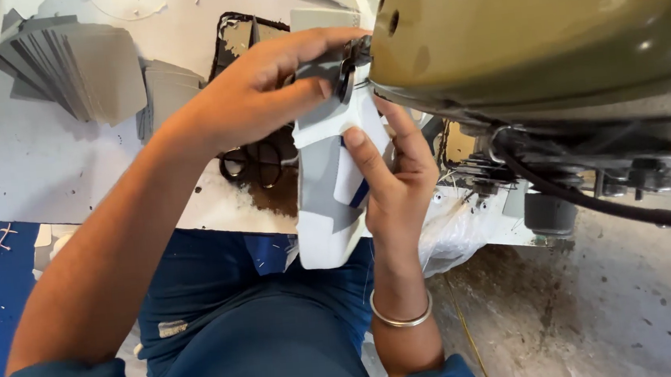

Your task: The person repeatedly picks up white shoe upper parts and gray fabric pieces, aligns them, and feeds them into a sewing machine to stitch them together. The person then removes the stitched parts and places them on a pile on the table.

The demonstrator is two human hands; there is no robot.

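Note:
A white and grey cut piece of material (323,189) with a blue patch hangs from the needle area of an olive-green sewing machine (548,24). My left hand (262,90) comes in from the left and pinches the piece's upper end against the machine's black foot (348,70). My right hand (390,167) rises from below, a metal bangle on the wrist, and holds the piece's right side, thumb pressed on the white part. The piece's lower end hangs free over my lap.
Stacks of grey cut pieces (78,65) lie fanned on the white table (42,165) at the upper left. Black-handled scissors (256,159) rest behind the piece. A black cable (595,198) runs under the machine. Stained concrete floor (605,310) lies at the lower right.

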